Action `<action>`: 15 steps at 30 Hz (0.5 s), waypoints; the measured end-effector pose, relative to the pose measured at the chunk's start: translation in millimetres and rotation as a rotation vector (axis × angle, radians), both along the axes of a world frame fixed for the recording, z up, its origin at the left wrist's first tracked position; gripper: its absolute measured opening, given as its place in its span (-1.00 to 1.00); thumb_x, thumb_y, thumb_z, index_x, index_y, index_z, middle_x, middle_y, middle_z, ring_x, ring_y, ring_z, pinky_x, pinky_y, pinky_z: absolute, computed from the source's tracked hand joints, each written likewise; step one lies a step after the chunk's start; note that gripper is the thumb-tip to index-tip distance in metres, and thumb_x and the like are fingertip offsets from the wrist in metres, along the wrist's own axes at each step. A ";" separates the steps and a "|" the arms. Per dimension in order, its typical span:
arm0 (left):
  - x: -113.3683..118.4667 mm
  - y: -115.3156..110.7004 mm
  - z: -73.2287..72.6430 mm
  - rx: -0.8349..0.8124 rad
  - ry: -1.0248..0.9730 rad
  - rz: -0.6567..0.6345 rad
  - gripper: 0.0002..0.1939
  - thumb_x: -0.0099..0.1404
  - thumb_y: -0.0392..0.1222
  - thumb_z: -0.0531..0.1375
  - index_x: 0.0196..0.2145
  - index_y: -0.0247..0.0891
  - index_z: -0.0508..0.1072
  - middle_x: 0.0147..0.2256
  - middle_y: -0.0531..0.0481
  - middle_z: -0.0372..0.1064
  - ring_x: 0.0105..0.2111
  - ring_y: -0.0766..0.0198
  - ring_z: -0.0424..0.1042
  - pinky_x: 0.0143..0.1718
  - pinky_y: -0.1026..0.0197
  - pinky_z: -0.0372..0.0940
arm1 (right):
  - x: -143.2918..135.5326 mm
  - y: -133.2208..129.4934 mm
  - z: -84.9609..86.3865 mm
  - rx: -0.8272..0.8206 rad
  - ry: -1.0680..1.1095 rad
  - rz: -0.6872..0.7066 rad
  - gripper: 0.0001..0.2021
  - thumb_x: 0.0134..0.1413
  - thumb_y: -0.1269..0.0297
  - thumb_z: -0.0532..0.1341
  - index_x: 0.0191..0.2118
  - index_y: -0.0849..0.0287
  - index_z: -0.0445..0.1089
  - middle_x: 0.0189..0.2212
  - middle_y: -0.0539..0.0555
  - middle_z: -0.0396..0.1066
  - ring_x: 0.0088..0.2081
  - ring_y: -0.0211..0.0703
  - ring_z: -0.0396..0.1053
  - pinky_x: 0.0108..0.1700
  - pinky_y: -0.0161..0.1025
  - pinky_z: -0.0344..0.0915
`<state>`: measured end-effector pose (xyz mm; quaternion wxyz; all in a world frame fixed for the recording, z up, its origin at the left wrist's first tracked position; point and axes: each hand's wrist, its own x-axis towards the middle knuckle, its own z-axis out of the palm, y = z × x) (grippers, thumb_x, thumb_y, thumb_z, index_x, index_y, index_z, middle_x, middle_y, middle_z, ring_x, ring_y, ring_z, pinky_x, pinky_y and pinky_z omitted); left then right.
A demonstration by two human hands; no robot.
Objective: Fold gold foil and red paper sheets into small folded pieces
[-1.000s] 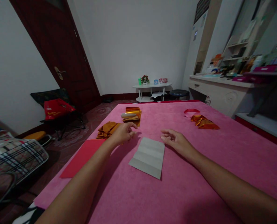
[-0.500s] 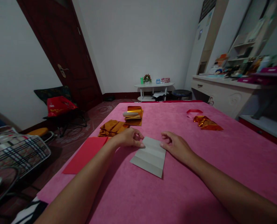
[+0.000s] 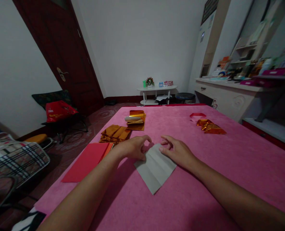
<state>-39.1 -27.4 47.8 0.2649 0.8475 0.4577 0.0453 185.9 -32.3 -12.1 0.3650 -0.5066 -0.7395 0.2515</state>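
Note:
A creased grey-white sheet of paper [image 3: 155,171] lies on the pink cloth, one corner pointing toward me. At its upper left edge is my left hand [image 3: 135,147], thumb down on the paper and index finger curved above it. My right hand [image 3: 177,150] grips the upper right edge with the thumb, its other fingers curled. Parallel fold lines run across the sheet. Beyond my left hand sits a pile of folded gold-orange paper [image 3: 115,133]. Red paper sheets [image 3: 84,162] lie beside my left forearm.
Further back is a stack of shiny gold foil paper [image 3: 136,120] with a grey rounded object on it. To the right are a crumpled gold foil piece [image 3: 211,127] and a red-pink ribbon loop [image 3: 197,116]. A cluttered white dresser [image 3: 229,93] flanks the table's right side.
The paper has turned clockwise, so a corner points toward me instead of a slanted edge. Both hands have shifted slightly with it, the left one toward me. The view has moved a little.

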 end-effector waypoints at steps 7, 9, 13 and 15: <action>7.3 10.7 -1.3 0.412 -0.206 0.215 -0.62 0.06 -0.35 0.17 -0.11 -0.23 0.38 -0.36 -0.01 0.40 -0.38 0.30 0.36 -0.41 0.31 0.19 | -4.2 -1.2 4.8 -0.284 0.373 0.057 -0.57 -0.14 0.43 0.19 -0.05 0.34 0.28 -0.47 0.01 0.35 -0.49 -0.31 0.31 -0.44 -0.36 0.26; 6.1 13.3 -5.5 0.415 -0.180 0.229 -0.73 0.11 -0.27 0.17 -0.18 -0.24 0.43 -0.34 -0.04 0.42 -0.37 0.28 0.37 -0.39 0.29 0.20 | -4.1 -3.5 8.6 -0.326 0.423 0.051 -0.60 -0.10 0.39 0.18 -0.05 0.33 0.29 -0.29 0.12 0.40 -0.51 -0.34 0.32 -0.49 -0.37 0.26; 4.3 15.6 -18.2 0.276 -0.113 0.120 -0.70 0.06 -0.17 0.24 -0.20 -0.24 0.47 -0.30 -0.04 0.43 -0.35 0.26 0.37 -0.35 0.29 0.23 | -4.7 -6.9 12.3 -0.339 0.376 0.048 -0.51 0.02 0.26 0.13 0.12 0.22 0.19 0.04 0.25 0.29 -0.62 -0.46 0.23 -0.63 -0.40 0.15; 4.8 15.3 -22.3 0.230 -0.061 0.064 -0.58 -0.04 -0.16 0.31 -0.16 -0.22 0.46 -0.27 -0.04 0.43 -0.32 0.24 0.37 -0.33 0.28 0.23 | -4.6 -5.0 8.3 -0.331 0.345 0.105 -0.44 0.02 0.23 0.15 0.18 0.16 0.12 0.09 0.26 0.24 -0.62 -0.45 0.24 -0.65 -0.40 0.14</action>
